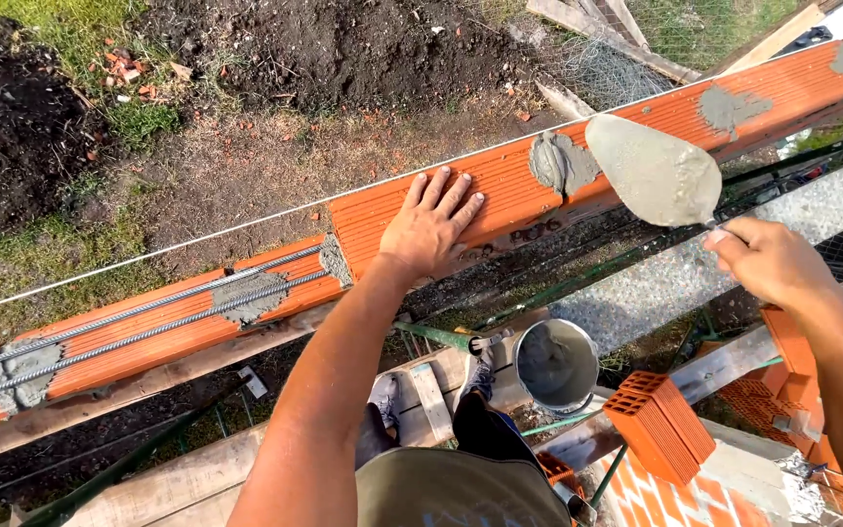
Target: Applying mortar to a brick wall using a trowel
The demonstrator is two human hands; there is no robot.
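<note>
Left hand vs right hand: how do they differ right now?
The left hand lies flat, fingers spread, on the orange block; the right hand is closed on the trowel. The left holds nothing; the right carries the mortar-smeared blade above the wall. Both are bare.

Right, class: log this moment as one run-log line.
left hand: flat on orange brick | right hand: holds mortar-coated trowel above wall | mortar bucket: below, on planks

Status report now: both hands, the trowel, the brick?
Left hand flat on orange brick. Right hand holds trowel, blade mortar-coated, over the joint. Mortar bucket below. Nothing blocking.
</note>
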